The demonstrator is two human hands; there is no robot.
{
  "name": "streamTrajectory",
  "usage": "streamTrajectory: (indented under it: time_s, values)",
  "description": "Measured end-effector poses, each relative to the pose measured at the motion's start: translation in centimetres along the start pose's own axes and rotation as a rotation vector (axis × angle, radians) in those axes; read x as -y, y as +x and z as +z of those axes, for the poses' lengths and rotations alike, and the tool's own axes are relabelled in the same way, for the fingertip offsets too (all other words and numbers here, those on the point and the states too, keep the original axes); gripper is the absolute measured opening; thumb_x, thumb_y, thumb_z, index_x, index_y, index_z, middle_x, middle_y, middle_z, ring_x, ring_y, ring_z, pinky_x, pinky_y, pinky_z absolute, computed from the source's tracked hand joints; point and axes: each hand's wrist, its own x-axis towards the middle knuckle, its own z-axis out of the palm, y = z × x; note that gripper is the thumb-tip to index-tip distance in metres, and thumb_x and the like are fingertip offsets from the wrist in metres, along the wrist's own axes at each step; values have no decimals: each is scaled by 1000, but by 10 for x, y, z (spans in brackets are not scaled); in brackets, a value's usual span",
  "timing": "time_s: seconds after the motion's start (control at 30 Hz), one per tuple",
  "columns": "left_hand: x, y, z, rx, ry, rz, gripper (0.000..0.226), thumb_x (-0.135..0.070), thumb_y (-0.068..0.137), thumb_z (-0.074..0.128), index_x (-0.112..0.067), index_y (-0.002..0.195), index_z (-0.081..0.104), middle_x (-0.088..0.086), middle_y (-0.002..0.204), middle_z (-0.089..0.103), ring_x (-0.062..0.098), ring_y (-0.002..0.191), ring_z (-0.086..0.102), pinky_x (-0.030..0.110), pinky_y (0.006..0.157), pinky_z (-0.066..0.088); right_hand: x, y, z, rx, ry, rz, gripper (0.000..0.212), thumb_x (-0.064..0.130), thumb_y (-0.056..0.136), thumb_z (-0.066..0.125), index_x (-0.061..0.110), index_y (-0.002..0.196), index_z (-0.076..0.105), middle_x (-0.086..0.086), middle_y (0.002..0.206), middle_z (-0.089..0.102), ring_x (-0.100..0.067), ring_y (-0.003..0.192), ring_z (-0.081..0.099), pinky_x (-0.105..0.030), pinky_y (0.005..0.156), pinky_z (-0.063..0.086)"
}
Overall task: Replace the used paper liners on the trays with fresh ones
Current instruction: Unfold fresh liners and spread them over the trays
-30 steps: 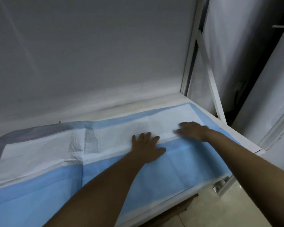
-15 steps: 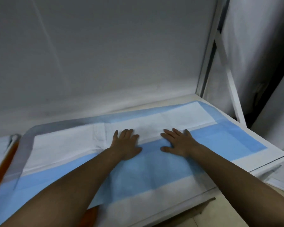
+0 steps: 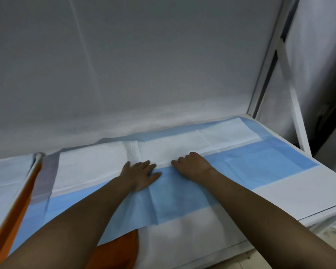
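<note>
Both forearms reach forward over the shelf (image 3: 299, 195); the left hand (image 3: 140, 174) lies flat, fingers (image 3: 144, 165) straight and close together, pressing one blue-and-white paper liner (image 3: 182, 199); the right hand (image 3: 191, 165) rests knuckles-up, fingers curled under onto the liner's fold; whether they pinch it, I cannot tell; an orange tray edge (image 3: 17, 210) lies left of the fingers.

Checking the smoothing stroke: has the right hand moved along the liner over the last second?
Yes. The right hand has slid left, away from the white frame post, toward the left hand.
</note>
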Motion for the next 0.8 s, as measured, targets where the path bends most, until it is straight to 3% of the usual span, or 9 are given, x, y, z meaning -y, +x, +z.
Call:
streamTrajectory:
  time_s: [0.07, 0.2, 0.27, 0.33, 0.43, 0.53, 0.67, 0.8]
  values:
    - [5, 5, 2, 9, -26, 4, 63, -63, 95, 12, -35, 152, 9, -8, 160, 2, 13, 148, 5, 46, 119, -3, 0, 1, -2, -45, -12, 19, 42, 16, 16, 87, 19, 48, 60, 1, 38, 46, -14, 27, 45, -15, 39, 26]
    - [16, 12, 1, 43, -50, 10, 62, -61, 95, 5, -36, 151, 7, -9, 160, 0, 13, 148, 3, 48, 119, -2, 4, -2, -4, -96, 22, 78, 40, 15, 21, 84, 19, 51, 59, -2, 41, 47, -16, 30, 46, -20, 45, 15]
    - [19, 14, -2, 47, -68, 20, 65, -61, 93, -1, -35, 151, 8, -7, 161, 2, 13, 148, 5, 49, 118, -1, -2, -11, -13, -171, 91, 77, 22, 20, 47, 72, 15, 61, 57, -1, 46, 49, -20, 34, 49, -21, 44, 19]
    - [21, 16, -9, 49, -213, -17, 63, -60, 95, 1, -33, 151, 14, -7, 160, 12, 14, 147, 11, 47, 119, -3, -12, -25, -23, -261, 205, 10, 10, 21, 65, 46, 13, 67, 52, -2, 50, 50, -23, 42, 50, -25, 49, 33]
    - [21, 17, -23, 104, -377, -40, 79, -70, 88, -6, -33, 147, 31, -7, 155, 29, 17, 146, 19, 49, 117, -7, -22, -55, -41, -305, 240, -75, 13, 20, 69, 41, 12, 69, 51, -3, 52, 50, -24, 48, 46, -30, 62, 39]
    - [14, 9, -36, 170, -383, -85, 82, -71, 88, -2, -27, 146, 35, -3, 155, 28, 23, 146, 16, 47, 118, -8, -17, -93, -66, -319, 284, -130, 4, 16, 68, 45, 13, 70, 48, -3, 51, 48, -24, 45, 44, -27, 55, 41]
    - [13, 2, -39, 163, -111, -79, 76, -69, 90, 4, -27, 149, 27, -2, 157, 24, 19, 146, 17, 51, 117, -7, -5, -139, -86, -259, 268, -241, 19, 13, 65, 49, 18, 78, 37, -3, 55, 47, -24, 47, 43, -26, 54, 36]
    - [26, -4, -34, 91, 230, -66, 64, -67, 92, 14, -37, 143, 37, -4, 155, 29, 20, 145, 19, 56, 115, -6, 8, -172, -84, -163, 203, -344, 21, 17, 65, 51, 18, 79, 36, -2, 59, 49, -22, 48, 45, -26, 47, 38]
